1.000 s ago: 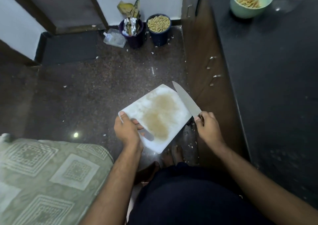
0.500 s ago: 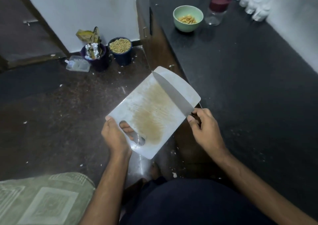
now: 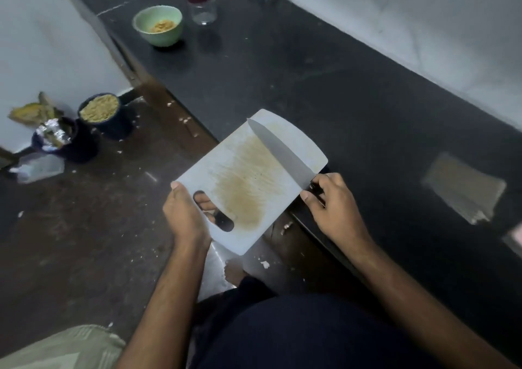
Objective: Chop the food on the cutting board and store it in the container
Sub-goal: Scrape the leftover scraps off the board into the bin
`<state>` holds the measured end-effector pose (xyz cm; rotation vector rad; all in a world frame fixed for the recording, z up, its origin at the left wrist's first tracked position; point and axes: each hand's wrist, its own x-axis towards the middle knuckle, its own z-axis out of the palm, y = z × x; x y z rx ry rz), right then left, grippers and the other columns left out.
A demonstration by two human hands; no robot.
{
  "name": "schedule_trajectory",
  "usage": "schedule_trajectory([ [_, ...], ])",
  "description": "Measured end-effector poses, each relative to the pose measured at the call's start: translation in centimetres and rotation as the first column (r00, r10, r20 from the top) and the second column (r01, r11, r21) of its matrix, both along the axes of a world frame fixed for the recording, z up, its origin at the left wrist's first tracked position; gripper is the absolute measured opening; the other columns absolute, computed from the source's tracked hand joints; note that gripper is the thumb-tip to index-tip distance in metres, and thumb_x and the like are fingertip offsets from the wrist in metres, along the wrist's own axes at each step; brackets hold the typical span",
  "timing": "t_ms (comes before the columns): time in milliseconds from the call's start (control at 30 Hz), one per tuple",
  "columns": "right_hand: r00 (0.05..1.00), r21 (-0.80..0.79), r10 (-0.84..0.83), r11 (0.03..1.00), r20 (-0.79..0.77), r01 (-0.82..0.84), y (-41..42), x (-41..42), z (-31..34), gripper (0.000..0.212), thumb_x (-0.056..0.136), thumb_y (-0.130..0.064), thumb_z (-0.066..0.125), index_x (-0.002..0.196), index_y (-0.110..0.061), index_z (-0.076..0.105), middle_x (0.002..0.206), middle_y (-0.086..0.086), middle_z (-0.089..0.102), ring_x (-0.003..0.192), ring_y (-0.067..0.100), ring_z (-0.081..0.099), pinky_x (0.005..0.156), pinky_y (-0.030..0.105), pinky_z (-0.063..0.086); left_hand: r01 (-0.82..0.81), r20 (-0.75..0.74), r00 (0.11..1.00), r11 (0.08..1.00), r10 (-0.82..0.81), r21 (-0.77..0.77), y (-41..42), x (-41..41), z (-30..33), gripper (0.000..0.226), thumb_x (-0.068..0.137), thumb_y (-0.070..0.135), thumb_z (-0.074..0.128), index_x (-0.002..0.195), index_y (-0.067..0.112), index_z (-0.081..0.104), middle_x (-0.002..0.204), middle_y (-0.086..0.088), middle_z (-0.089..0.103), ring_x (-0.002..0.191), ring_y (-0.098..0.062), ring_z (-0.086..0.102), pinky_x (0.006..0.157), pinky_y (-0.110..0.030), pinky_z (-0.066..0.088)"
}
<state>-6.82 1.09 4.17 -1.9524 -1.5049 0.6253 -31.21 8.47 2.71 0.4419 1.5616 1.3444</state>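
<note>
White cutting board [image 3: 248,182], stained brown, now reaches over the dark tabletop [image 3: 324,80] edge, nearer the green bowl [image 3: 158,25]. Left hand [image 3: 185,213] grips its handle slot; right hand [image 3: 330,204] grips the knife [image 3: 279,151], blade across the board.

left hand [image 3: 185,216] gripping, right hand [image 3: 334,206] fingers [image 3: 308,197] curled, forearms extended

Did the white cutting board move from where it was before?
Yes. The cutting board, gripped by the left hand, was over the floor; now its far corner overhangs the black counter, nearer the green bowl.
</note>
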Motion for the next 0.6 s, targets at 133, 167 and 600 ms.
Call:
schedule_trajectory([
  [133,0.991,-0.049,-0.136,0.989,0.011,0.136,-6.6,4.2,0.0,0.036,0.095,-0.028,0.069,0.126,-0.012,0.060,0.121,-0.005,0.048,0.101,0.008,0.055,0.088,0.022,0.048,0.157,-0.006,0.987,0.987,-0.158,-0.027,-2.8,5.4,-0.6,0.037,0.110,0.038,0.034,0.098,0.008,0.053,0.060,-0.004,0.048,0.043,-0.017,0.040,0.040,-0.022,0.028],
  [167,0.987,-0.067,-0.157,0.985,0.016,0.158,-7.9,4.9,0.0,0.038,0.093,-0.028,0.071,0.126,-0.013,0.059,0.121,-0.006,0.047,0.101,0.008,0.054,0.087,0.022,0.046,0.194,-0.002,0.981,0.981,-0.194,-0.024,-3.4,6.4,-0.7,0.037,0.110,0.038,0.035,0.098,0.008,0.053,0.060,-0.004,0.050,0.042,-0.017,0.041,0.040,-0.023,0.029],
  [600,0.898,-0.147,-0.417,0.888,0.142,0.436,-18.2,10.3,0.0,0.026,0.091,-0.033,0.074,0.107,-0.016,0.063,0.103,-0.005,0.050,0.086,0.012,0.057,0.077,0.034,0.053,0.638,-0.087,0.762,0.767,-0.642,-0.071,-5.9,14.8,-1.5,0.058,0.109,0.046,0.040,0.071,0.005,0.059,0.060,-0.017,0.059,0.041,-0.026,0.048,0.040,-0.028,0.040],
])
